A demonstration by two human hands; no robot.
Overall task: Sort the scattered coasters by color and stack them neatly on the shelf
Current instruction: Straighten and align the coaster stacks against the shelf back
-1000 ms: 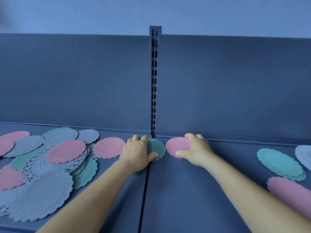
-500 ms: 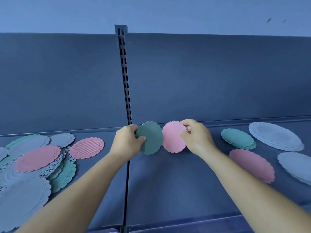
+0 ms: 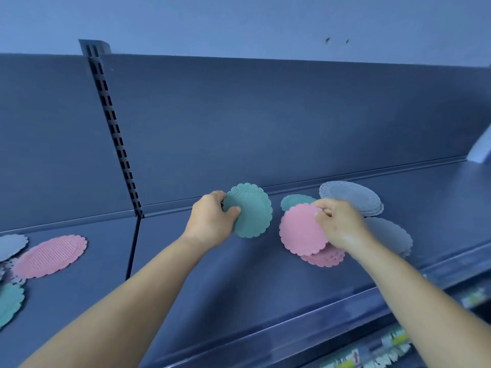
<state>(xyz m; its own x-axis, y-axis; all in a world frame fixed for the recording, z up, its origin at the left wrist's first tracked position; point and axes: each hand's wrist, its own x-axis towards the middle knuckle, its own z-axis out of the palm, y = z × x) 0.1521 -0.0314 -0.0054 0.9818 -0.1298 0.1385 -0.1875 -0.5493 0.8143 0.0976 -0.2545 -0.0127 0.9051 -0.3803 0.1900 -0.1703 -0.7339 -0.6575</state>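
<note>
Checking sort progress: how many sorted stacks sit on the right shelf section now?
4. Pink stack under the right hand; green stack behind it; grey stack at the back; second grey stack nearer the front. More may lie outside the frame.

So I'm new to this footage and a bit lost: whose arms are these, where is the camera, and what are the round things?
The camera sits on a person's head, looking forward and down at their own bare arms; no machine is involved. The left hand holds a green coaster; the right hand pinches a pink coaster above a pink stack. Around it on the blue shelf lie a green stack and grey stacks. Unsorted coasters lie at far left.
</note>
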